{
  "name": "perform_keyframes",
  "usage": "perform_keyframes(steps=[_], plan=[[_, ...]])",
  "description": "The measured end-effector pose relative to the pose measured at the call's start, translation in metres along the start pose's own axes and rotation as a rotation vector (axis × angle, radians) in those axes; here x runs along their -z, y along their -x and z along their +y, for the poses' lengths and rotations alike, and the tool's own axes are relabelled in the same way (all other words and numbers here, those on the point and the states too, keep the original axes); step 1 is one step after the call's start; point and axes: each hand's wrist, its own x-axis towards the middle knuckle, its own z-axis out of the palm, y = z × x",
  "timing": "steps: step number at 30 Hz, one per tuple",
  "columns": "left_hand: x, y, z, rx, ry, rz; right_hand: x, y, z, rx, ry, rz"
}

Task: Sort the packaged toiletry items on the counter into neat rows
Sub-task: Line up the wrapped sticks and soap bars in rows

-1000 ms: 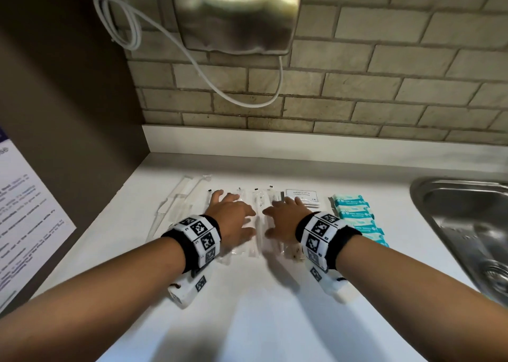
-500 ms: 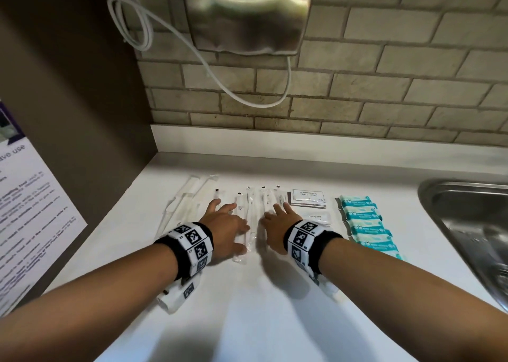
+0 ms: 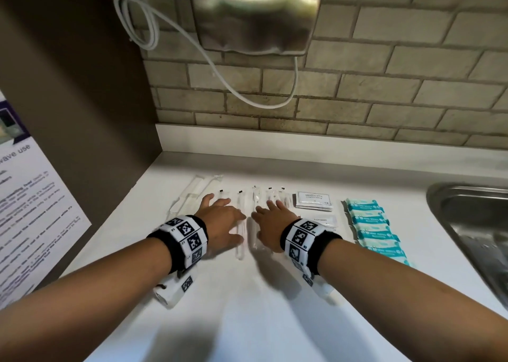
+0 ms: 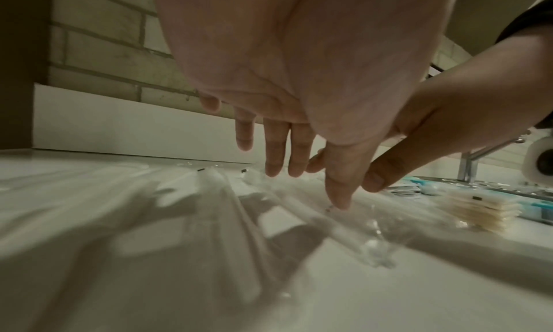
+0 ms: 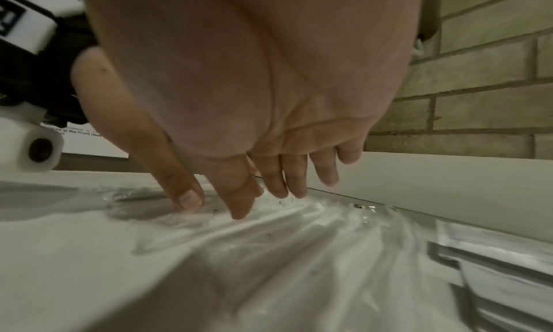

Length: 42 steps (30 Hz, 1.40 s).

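Observation:
Several clear-wrapped long packets [image 3: 240,224] lie side by side on the white counter [image 3: 247,306], running front to back. My left hand [image 3: 222,218] lies flat over the left packets, fingers straight and spread. My right hand [image 3: 270,221] lies flat over the right packets, thumb toward the left hand. From the left wrist, straight fingers [image 4: 278,152] hover just above the clear packets [image 4: 299,209]. The right wrist view shows fingertips [image 5: 281,183] touching the wrapped packets [image 5: 299,230]. White sachets [image 3: 313,200] and a row of teal packs [image 3: 371,227] lie to the right.
A steel sink [image 3: 472,224] is set into the counter at the right. A brick wall with a metal dryer [image 3: 255,15] and looped cable [image 3: 148,18] stands behind. A dark side panel with a printed notice [image 3: 33,210] closes the left.
Both hands have slid slightly back toward me along the clear packets, and they stay flat. The head view has shifted a little.

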Motion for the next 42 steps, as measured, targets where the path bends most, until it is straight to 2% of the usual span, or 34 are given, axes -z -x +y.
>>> perform_keyframes(steps=[4, 7, 12, 22, 26, 28, 32, 42], plan=[[0.005, 0.008, -0.023, 0.088, 0.007, 0.019, 0.006, -0.01, -0.019, 0.059, -0.026, 0.0], [0.008, 0.01, -0.041, 0.121, -0.017, -0.039, 0.008, -0.017, -0.031, 0.067, 0.002, -0.035], [0.0, 0.013, -0.057, 0.059, -0.069, -0.162, 0.014, -0.024, -0.035, 0.02, -0.053, -0.063], [0.001, 0.004, -0.057, 0.009, -0.065, -0.123, 0.014, -0.036, -0.037, -0.085, -0.046, -0.069], [0.005, 0.001, -0.063, 0.004, -0.008, -0.078, 0.021, -0.035, -0.045, -0.038, -0.108, 0.011], [0.006, 0.003, -0.065, -0.019, 0.031, -0.062, 0.023, -0.036, -0.05, -0.011, -0.062, -0.005], [0.002, 0.009, -0.064, -0.081, -0.05, -0.147, 0.02, -0.036, -0.058, -0.054, -0.034, -0.099], [0.0, -0.006, -0.067, -0.066, -0.088, -0.182, 0.018, -0.033, -0.051, -0.116, -0.091, -0.091]])
